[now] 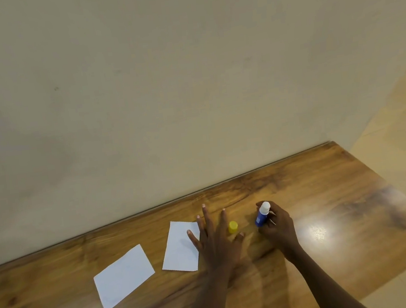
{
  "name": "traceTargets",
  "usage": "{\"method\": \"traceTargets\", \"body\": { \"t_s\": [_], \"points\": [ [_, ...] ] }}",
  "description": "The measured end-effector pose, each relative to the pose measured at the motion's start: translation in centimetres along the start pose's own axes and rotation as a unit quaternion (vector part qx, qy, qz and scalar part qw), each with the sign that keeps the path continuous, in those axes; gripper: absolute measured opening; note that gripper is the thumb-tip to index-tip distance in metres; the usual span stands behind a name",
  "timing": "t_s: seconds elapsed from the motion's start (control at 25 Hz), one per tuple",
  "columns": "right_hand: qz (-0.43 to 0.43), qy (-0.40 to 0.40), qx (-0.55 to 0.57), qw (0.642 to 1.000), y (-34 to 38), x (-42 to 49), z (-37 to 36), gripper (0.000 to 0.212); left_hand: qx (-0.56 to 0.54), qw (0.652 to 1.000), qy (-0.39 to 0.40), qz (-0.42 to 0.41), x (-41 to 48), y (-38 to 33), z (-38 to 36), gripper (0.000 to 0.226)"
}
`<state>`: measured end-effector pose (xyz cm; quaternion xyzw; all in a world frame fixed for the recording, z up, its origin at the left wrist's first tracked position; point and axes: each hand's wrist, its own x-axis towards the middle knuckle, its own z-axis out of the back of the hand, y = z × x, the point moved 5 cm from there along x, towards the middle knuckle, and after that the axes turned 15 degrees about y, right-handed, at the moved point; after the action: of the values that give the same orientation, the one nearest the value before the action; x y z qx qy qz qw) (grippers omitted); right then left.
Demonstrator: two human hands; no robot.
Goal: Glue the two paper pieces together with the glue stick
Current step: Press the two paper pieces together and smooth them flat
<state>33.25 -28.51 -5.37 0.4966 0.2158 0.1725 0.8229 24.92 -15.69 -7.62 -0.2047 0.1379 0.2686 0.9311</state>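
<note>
Two white paper pieces lie flat on the wooden table point(329, 189): one paper piece point(123, 276) at the left, the other paper piece point(180, 247) to its right. My left hand point(216, 239) hovers open, fingers spread, its outer fingers over the right edge of the second piece. A yellow cap point(233, 227) stands on the table between my hands. My right hand point(278, 224) grips a blue glue stick point(262, 215), uncapped, with its white tip pointing up and away.
A plain beige wall point(162, 82) rises directly behind the table's far edge. Pale floor tiles point(404, 134) show past the table's right edge. A bright light glare sits on the tabletop right of my right hand.
</note>
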Motion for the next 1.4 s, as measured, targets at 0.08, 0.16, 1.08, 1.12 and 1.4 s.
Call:
{"method": "traceTargets", "body": {
  "t_s": [0.08,0.16,1.08,1.12,1.4],
  "points": [
    [0.025,-0.032,0.025,0.999,0.7,-0.5,0.7,0.054,0.0,1.0,0.011,-0.002,-0.1,0.0,0.8,0.08],
    [0.079,-0.139,0.034,0.987,2.4,-1.8,1.6,0.054,-0.011,0.999,-0.031,-0.04,-0.3,0.8,2.4,0.087],
    [-0.06,0.168,-0.43,0.885,8.2,1.9,-13.8,0.035,-0.078,0.992,-0.089,0.043,-5.5,17.2,8.1,0.043],
    [-0.065,0.162,-0.402,0.899,8.4,2.1,-13.6,0.028,-0.075,0.991,-0.099,0.05,-5.8,18.0,8.4,0.042],
    [-0.017,0.198,0.017,0.98,13.7,1.4,-13.2,0.005,-0.36,0.918,-0.168,-0.005,-7.5,19.9,10.3,0.038]
  ]
}}
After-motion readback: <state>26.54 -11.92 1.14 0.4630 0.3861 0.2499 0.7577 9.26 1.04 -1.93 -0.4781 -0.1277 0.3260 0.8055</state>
